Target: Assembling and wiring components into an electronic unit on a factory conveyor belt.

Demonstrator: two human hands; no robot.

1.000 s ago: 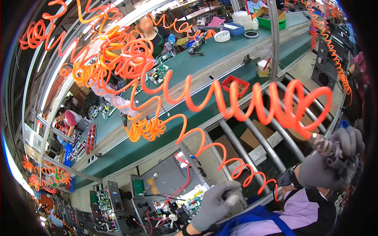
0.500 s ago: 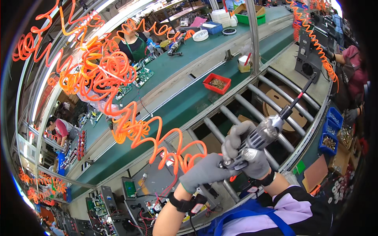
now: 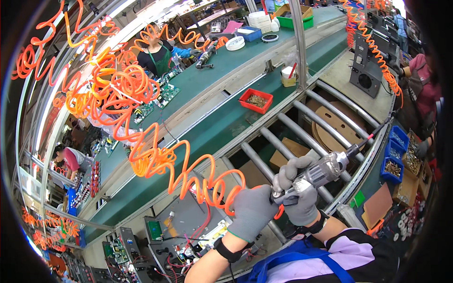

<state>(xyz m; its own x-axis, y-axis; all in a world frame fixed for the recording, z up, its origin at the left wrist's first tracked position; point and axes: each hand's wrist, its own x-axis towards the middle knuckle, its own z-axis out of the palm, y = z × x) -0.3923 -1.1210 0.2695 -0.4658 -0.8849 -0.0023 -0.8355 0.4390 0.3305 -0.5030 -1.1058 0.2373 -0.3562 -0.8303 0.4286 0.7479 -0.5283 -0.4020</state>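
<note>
Both my hands wear grey gloves. My right hand (image 3: 298,191) is closed around the body of a silver pneumatic screwdriver (image 3: 326,170), whose long thin bit (image 3: 370,137) with a pinkish-red mark points up to the right. At the tool's rear end my left hand (image 3: 255,210) is closed, its fingertips partly hidden. An orange coiled air hose (image 3: 177,181) runs to the rear of the tool beside that hand. Left of my forearm lies an open grey metal chassis (image 3: 181,212) with wires and a green circuit board (image 3: 154,228).
Metal rollers (image 3: 302,127) span a gap ahead. A red bin (image 3: 257,107) of screws sits on the green belt (image 3: 222,129). Blue bins (image 3: 391,170) of hardware stand at right. A metal post (image 3: 298,47) rises ahead; other people work beyond and at right.
Both hands and the screwdriver have shifted slightly right, and the bit has swung lower toward the right. The hose has stretched along with them.
</note>
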